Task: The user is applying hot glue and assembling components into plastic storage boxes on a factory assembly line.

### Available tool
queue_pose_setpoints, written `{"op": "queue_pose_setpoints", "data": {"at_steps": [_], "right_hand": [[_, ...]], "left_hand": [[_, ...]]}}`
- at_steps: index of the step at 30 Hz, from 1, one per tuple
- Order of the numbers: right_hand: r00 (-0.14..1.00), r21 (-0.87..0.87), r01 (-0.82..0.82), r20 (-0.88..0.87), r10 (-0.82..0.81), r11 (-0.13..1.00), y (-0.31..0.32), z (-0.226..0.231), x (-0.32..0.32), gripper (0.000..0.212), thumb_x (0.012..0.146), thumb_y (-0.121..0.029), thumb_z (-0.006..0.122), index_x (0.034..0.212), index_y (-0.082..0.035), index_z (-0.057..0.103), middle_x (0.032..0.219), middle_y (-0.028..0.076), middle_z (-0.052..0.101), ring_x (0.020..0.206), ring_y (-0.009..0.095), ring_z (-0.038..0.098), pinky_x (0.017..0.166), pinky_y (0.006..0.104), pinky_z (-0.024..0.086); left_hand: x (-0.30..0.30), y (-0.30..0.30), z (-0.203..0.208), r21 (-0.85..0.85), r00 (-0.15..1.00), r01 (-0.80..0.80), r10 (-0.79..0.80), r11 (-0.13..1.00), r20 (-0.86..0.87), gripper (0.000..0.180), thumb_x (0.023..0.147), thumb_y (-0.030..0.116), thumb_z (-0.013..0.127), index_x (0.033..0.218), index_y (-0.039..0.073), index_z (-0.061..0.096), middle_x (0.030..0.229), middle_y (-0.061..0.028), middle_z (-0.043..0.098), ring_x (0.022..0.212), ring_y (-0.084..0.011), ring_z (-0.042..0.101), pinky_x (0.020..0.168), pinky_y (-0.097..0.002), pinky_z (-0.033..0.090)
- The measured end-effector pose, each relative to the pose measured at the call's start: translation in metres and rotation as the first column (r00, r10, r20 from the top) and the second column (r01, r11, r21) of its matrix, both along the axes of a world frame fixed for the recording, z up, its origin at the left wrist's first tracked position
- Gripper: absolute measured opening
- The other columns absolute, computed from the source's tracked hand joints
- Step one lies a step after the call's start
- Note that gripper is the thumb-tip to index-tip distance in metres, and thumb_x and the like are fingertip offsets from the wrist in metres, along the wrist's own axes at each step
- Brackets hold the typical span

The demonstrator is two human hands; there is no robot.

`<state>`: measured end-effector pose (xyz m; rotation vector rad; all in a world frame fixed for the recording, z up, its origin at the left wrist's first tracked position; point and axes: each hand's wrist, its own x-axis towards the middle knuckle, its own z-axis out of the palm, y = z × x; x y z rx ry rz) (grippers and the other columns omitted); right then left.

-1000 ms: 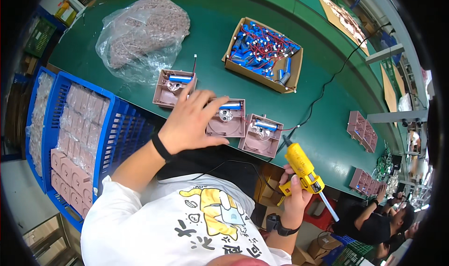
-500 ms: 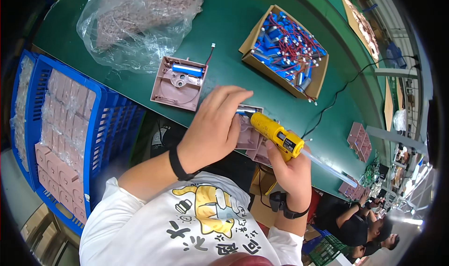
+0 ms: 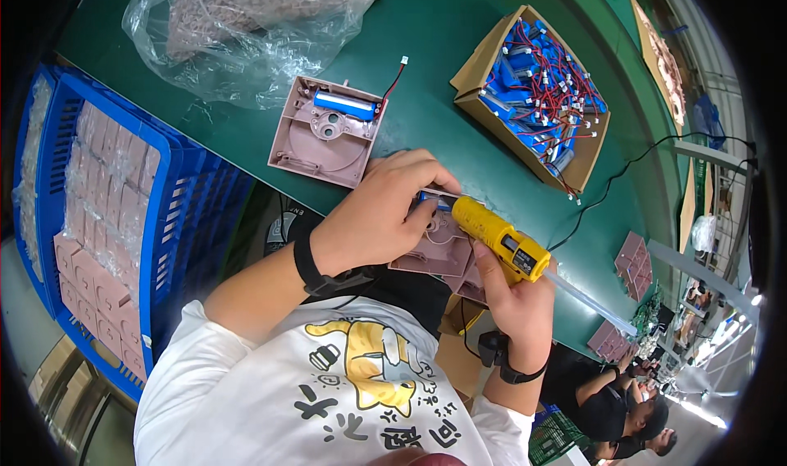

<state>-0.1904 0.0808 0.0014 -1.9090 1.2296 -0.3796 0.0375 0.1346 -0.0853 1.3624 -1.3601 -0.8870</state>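
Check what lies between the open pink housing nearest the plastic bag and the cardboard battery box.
The head view shows, from the pink housing, a red-and-black lead ending in a white plug, then green tabletop to the cardboard box.

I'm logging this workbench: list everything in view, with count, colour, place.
Table: one, green, centre
Glue gun: one, yellow, centre
Open housings: three, pink, table's near edge
Cardboard box: one, brown, table's upper right
Plastic bag: one, clear, table's upper left
Battery cells: many, blue, box and housings
Baskets: two or more, blue, left
Packed housings: many, pink, in baskets
Distant housings: two, pink, far right
Cable: one, black, table's right
Coworkers: at least two, dark clothing, lower right
Wristbands: two, black, wrists
Shirt: one, white, lower centre
Left hand: one, bare, at middle housing
Right hand: one, bare, holding glue gun
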Motion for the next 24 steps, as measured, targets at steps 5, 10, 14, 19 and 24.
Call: {"op": "queue_pose_setpoints", "data": {"at_steps": [5,10,14,19,24], "right_hand": [[1.000,-0.101,0.005,-0.026,-0.008,0.995,0.005,-0.003,-0.008,0.018,0.098,-0.014,0.086,0.098,0.002,0.078,0.082,0.014,0.070,0.063,0.032,0.065,0.061,0.0408,0.050],[0.998,-0.156,-0.006,-0.055,-0.003,0.988,0.006,-0.003,-0.009,0.018,0.097,-0.014,0.087,0.095,0.001,0.077,0.078,0.014,0.067,0.063,0.033,0.064,0.060,0.0421,0.048],[0.990,-0.212,-0.087,-0.130,0.061,0.973,0.008,0.000,-0.011,0.019,0.098,-0.013,0.087,0.097,0.002,0.076,0.079,0.012,0.068,0.066,0.026,0.063,0.061,0.0386,0.049],[0.967,-0.257,-0.149,-0.240,0.087,0.955,0.008,0.004,-0.022,0.022,0.102,-0.013,0.088,0.100,0.004,0.075,0.085,0.008,0.073,0.071,0.014,0.065,0.064,0.0322,0.051],[0.976,-0.413,-0.172,-0.194,0.098,0.894,0.016,0.003,-0.019,0.018,0.099,-0.010,0.087,0.100,0.003,0.074,0.085,0.013,0.069,0.069,0.028,0.064,0.065,0.0385,0.049]], "left_hand": [[-0.001,-0.001,-0.007,-0.027,1.000,0.017,-0.018,0.999,-0.026,0.029,0.093,-0.008,0.071,0.120,0.003,0.074,0.113,-0.0136,0.074,0.109,-0.0347,0.076,0.097,-0.0431,0.059],[0.001,-0.002,-0.008,-0.029,1.000,0.021,-0.021,0.999,0.003,0.028,0.093,-0.007,0.071,0.119,0.002,0.074,0.114,-0.0141,0.074,0.110,-0.0351,0.076,0.098,-0.0436,0.058],[-0.002,-0.002,-0.015,-0.034,0.999,0.020,-0.021,0.999,-0.043,0.027,0.092,-0.005,0.070,0.118,0.004,0.073,0.113,-0.0139,0.073,0.111,-0.0379,0.071,0.095,-0.0472,0.056],[-0.002,-0.002,-0.017,-0.063,0.999,0.013,-0.015,0.998,-0.038,0.026,0.093,-0.004,0.070,0.117,0.004,0.073,0.113,-0.0145,0.073,0.111,-0.0384,0.071,0.094,-0.0473,0.057],[-0.002,-0.001,-0.017,-0.077,1.000,0.000,0.000,0.997,-0.004,0.025,0.094,-0.003,0.070,0.117,0.004,0.073,0.115,-0.0146,0.073,0.111,-0.0384,0.071,0.097,-0.0478,0.056]]}}
